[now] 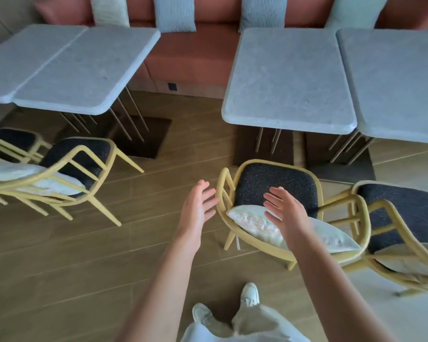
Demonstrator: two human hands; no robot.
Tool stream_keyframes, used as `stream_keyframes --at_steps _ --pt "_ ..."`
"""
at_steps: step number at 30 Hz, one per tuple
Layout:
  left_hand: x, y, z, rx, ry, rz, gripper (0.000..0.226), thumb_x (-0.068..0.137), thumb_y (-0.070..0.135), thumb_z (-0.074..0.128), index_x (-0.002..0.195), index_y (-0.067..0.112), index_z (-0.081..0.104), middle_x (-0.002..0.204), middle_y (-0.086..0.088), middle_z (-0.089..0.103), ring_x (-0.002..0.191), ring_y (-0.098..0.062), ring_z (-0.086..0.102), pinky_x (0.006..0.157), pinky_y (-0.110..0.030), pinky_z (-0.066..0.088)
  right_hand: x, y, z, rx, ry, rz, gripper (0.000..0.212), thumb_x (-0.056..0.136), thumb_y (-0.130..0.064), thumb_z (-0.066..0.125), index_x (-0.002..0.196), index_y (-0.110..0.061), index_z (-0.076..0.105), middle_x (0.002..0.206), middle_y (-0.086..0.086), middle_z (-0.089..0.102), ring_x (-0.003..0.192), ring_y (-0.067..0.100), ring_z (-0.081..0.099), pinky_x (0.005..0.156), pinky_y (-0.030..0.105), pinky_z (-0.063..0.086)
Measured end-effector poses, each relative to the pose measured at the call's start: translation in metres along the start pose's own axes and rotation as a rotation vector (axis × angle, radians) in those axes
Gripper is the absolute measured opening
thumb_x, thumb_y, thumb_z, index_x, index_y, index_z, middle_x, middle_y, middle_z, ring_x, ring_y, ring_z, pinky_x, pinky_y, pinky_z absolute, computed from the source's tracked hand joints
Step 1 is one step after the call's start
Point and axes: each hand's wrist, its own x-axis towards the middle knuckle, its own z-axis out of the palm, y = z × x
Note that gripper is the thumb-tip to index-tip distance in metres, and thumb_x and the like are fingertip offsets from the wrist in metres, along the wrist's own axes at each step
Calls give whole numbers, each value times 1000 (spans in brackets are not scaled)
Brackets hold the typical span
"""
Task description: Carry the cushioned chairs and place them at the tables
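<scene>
A yellow-framed chair (pixel 277 178) with a dark speckled seat cushion and a pale pillow (pixel 255 222) at its back stands in front of the right-hand grey stone table (pixel 289 77). My left hand (pixel 198 208) hovers open just left of the chair's armrest, fingers spread, touching nothing. My right hand (pixel 284 211) is open above the pillow and seat, holding nothing. A second such chair (pixel 400 218) stands to the right. Two more chairs (pixel 79 164) sit by the left table (pixel 67 67).
An orange bench (pixel 195 58) with striped pillows runs along the wall behind the tables. Dark table bases (pixel 143 137) stand on the wooden floor. Open floor lies between the two table groups. My white shoes (pixel 250 294) are at the bottom.
</scene>
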Motion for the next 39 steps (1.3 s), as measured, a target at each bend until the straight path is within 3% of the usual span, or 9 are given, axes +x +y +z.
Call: stream_keyframes --at_steps 10,17,22,27,29,31,33,35,39 --pt "23 -42 15 140 66 -131 17 102 48 50 110 35 56 119 4 67 104 -15 69 89 -38 57 45 33 -45 -90 35 176 15 100 -25 57 105 -18 69 109 -2 73 105 14 66 89 37 50" --pt "67 -100 27 176 27 -421 38 105 34 53 137 15 50 132 -10 57 112 -28 62 88 -44 54 34 80 -98 -199 -38 579 42 104 -38 43 98 -12 75 100 0 77 92 17 70 88 35 41" --pt "98 -129 42 84 4 -502 22 103 20 58 122 9 52 124 -18 61 109 -33 64 91 -48 53 28 119 -115 -167 157 626 25 90 -24 57 100 -8 73 96 2 78 76 17 76 73 30 49" --pt "118 -144 44 19 -64 -560 25 105 17 55 128 8 54 123 -18 62 102 -28 64 96 -48 51 36 132 -108 69 334 593 33 91 -18 65 117 3 65 113 15 72 96 33 73 88 48 58" --pt "124 -146 41 19 -77 -589 25 104 18 56 127 8 56 119 -18 62 101 -27 64 95 -49 50 39 134 -102 187 431 524 48 89 1 57 134 17 49 122 32 65 113 50 62 103 63 45" --pt "129 -148 35 13 -90 -625 20 104 19 57 121 8 58 118 -18 62 102 -27 63 95 -49 50 40 144 -99 237 474 480 54 87 6 50 134 27 36 107 44 62 100 53 66 102 68 38" --pt "135 -149 31 4 -113 -646 17 104 18 57 116 7 60 119 -20 62 104 -29 63 94 -49 50 38 145 -95 333 512 445 35 92 3 55 123 19 52 105 33 67 80 37 75 79 47 62" --pt "137 -149 29 -7 -114 -652 19 104 15 54 119 4 59 119 -21 62 104 -30 63 92 -48 51 39 145 -90 427 553 403 21 95 2 58 115 5 56 99 17 70 63 23 75 53 26 59" --pt "137 -150 32 -40 -97 -653 17 105 12 52 117 2 59 114 -22 62 101 -31 63 94 -51 50 37 141 -77 508 612 362 24 97 2 54 120 -1 53 102 14 66 74 23 71 49 25 57"
